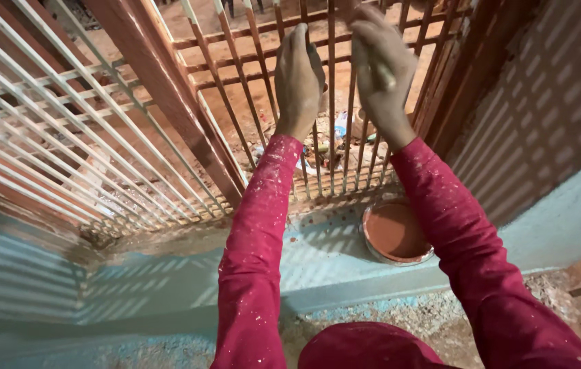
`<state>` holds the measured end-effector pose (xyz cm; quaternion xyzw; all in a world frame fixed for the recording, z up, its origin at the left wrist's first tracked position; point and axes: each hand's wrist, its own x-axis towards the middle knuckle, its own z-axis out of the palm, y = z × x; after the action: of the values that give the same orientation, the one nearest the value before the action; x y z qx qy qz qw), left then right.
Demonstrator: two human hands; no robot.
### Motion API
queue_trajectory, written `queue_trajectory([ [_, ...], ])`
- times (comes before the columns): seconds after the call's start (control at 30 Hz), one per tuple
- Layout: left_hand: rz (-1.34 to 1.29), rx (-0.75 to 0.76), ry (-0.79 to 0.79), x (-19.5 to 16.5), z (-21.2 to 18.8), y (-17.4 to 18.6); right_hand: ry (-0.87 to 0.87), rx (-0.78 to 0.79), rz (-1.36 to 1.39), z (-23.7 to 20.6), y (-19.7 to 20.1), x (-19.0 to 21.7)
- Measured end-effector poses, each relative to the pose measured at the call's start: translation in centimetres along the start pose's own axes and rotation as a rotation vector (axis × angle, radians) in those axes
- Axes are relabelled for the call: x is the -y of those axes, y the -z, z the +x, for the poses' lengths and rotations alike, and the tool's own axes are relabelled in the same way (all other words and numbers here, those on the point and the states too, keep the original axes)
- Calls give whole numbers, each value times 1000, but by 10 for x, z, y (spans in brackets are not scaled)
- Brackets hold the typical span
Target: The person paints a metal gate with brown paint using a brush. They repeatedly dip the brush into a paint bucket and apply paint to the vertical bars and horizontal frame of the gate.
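Note:
Both arms wear paint-flecked magenta sleeves and reach up to a metal window grille (331, 102) with thin vertical bars painted reddish-brown. My left hand (299, 78) rests against a bar, fingers together, holding nothing I can see. My right hand (381, 65) is closed around a paintbrush handle (383, 74), pressed to the bars near the top. The bristles are hidden behind my fingers.
A round bowl of reddish-brown paint (396, 234) sits on the pale blue ledge (167, 280) under my right forearm. A white-barred grille section (58, 130) stands to the left, a brown wooden frame post (167, 89) between. Litter lies on the ground beyond the bars.

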<state>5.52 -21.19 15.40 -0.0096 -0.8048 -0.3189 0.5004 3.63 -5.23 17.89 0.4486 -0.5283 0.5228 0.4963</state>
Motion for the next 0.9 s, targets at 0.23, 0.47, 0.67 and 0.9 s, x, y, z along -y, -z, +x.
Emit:
queue_trajectory([
  [0.23, 36, 151, 237, -4, 0, 8, -44, 83, 84, -12, -15, 7],
  [0.47, 188, -4, 13, 5, 3, 3, -99, -77, 58, 4, 20, -12],
  [0.67, 32, -26, -148, -11, -2, 9, -9, -13, 23, 15, -7, -3],
  [0.9, 151, -56, -241, -15, -1, 14, 43, 115, 26, 17, -14, 32],
])
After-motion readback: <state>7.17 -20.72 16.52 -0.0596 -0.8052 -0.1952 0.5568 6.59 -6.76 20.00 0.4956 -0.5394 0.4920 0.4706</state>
